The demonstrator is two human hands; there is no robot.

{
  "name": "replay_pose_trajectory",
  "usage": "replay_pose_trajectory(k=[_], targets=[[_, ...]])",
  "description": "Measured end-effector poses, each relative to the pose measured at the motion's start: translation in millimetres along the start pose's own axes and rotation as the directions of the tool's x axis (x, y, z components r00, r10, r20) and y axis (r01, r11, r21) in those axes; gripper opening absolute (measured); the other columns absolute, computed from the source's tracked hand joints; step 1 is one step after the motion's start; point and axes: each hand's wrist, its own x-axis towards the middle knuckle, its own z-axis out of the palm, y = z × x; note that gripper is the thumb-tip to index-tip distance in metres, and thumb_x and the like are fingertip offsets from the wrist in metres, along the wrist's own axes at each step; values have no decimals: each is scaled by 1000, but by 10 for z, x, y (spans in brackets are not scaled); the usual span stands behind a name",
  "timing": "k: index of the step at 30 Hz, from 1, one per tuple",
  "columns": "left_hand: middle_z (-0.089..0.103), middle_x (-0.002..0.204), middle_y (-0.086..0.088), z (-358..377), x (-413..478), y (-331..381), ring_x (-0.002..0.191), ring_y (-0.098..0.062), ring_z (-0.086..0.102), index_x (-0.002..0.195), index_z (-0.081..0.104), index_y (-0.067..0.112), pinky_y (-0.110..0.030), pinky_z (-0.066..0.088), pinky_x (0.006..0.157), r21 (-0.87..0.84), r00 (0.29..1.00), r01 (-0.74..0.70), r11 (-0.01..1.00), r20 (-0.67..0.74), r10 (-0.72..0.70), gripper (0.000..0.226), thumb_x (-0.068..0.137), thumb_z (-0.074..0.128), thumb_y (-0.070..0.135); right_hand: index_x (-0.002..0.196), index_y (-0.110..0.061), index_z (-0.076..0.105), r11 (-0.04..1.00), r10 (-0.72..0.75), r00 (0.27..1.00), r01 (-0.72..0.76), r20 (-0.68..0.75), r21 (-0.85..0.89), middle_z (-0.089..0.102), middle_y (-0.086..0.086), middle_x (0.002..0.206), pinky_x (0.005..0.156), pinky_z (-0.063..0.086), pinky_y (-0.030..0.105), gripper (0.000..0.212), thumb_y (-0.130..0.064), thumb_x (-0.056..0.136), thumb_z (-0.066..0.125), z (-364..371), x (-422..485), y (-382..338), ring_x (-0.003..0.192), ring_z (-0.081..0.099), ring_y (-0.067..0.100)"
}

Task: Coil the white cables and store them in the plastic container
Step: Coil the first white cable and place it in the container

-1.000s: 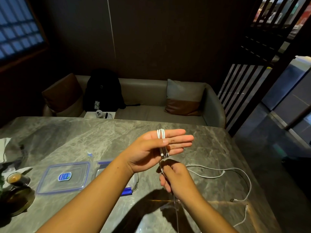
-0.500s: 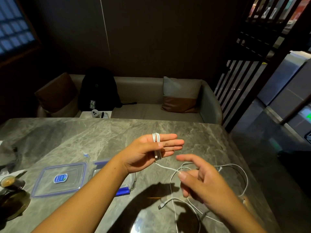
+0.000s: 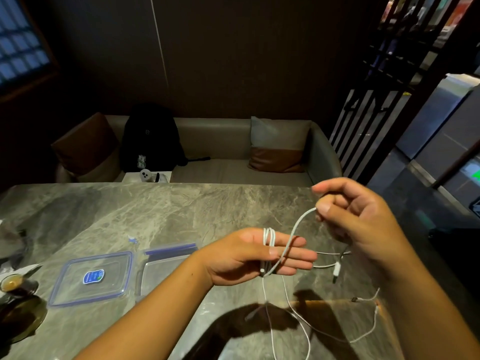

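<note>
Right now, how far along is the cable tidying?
Started, not close. A few loops of white cable already sit round the fingers of the left hand. The right hand pinches the next stretch to wrap. Much slack lies loose on the table, and the plastic container stands open beside its lid, with no cable visible inside.

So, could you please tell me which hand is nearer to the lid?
Left. The left hand is right of the lid, past the container; the right hand is farther right, pinching the cable.
</note>
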Motion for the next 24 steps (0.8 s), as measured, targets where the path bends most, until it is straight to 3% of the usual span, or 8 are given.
replay_pose_trajectory(k=[3, 7, 15, 20, 24], targets=[[45, 147, -26, 62, 24, 3, 136, -41, 44, 146, 36, -5, -45, 36, 115, 10, 999, 2, 1000, 51, -3, 52, 96, 45, 6, 101, -13, 67, 998, -46, 999, 46, -3, -37, 65, 4, 66, 44, 29, 17, 17, -5, 86, 65, -38, 63, -58, 47, 42, 8], [40, 149, -28, 71, 60, 6, 140, -44, 38, 147, 33, -5, -47, 32, 118, 37, 998, 10, 999, 67, -13, 52, 97, 43, 4, 99, -2, 67, 991, -106, 994, 108, 31, -79, 63, 8, 71, 49, 40, 6, 14, 5, 87, 63, -8, 120, -117, 51, 58, 0], [49, 141, -29, 153, 126, -31, 134, -44, 45, 142, 40, -6, -44, 38, 114, 44, 998, 18, 999, 57, -21, 51, 94, 50, 7, 97, -8, 71, 961, -198, 966, 225, 169, -161, 70, 2, 77, 67, 51, 15, 15, 2, 87, 68, 164, 254, -169, 75, 70, 13], [41, 147, -33, 202, 114, -11, 138, -46, 39, 146, 33, -8, -47, 33, 117, -8, 999, -32, 999, 36, 32, 46, 101, 33, 3, 89, -6, 69, 980, -177, 978, 186, 109, -77, 67, 6, 70, 50, 41, 7, 11, 4, 88, 65, 205, 406, -112, 54, 60, 1], [37, 148, -35, 230, 84, 17, 139, -48, 37, 147, 32, -10, -50, 30, 118, 50, 997, -62, 997, 38, 60, 45, 104, 26, 1, 78, -19, 70, 998, -58, 994, 59, 97, -2, 67, 3, 63, 42, 28, 18, 21, -2, 90, 66, 175, 537, 83, 46, 40, 10]])
